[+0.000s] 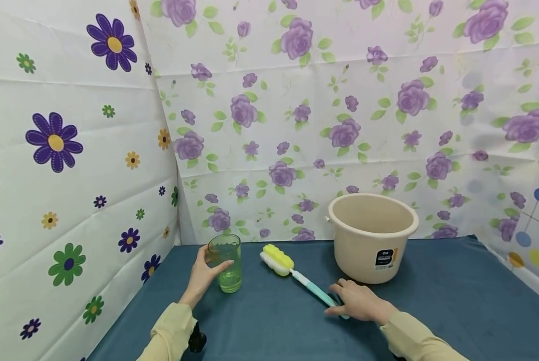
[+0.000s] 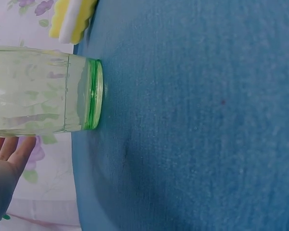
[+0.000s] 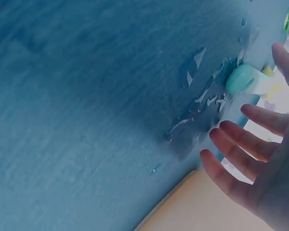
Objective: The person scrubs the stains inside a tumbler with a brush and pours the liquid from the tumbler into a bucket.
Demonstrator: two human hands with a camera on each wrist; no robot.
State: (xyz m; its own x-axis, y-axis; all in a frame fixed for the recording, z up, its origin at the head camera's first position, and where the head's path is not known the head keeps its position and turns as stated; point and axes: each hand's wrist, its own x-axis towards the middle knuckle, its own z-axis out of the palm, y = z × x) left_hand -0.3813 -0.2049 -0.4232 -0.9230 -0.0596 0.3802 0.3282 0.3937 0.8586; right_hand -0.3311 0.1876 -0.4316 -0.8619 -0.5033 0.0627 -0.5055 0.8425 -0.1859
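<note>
A green-tinted clear glass (image 1: 230,273) stands upright on the blue cloth, with clear liquid low inside it. My left hand (image 1: 205,275) holds it from the left side, thumb across its front. In the left wrist view the fingers (image 2: 20,153) meet the side of the glass (image 2: 43,96). A sponge brush (image 1: 312,287) lies on the cloth, its yellow and white head pointing away and its teal handle toward me. Over the handle's near end hovers my right hand (image 1: 358,301). Its fingers are spread in the right wrist view, apart from the teal handle end (image 3: 241,79).
A beige bucket (image 1: 368,255) with a dark label stands behind the right hand. Shiny wet-looking patches (image 3: 197,110) lie on the blue cloth (image 1: 274,326) near the handle. Flower-printed sheets (image 1: 269,125) rise at the back and the left. Something black (image 1: 197,340) sits by the left sleeve.
</note>
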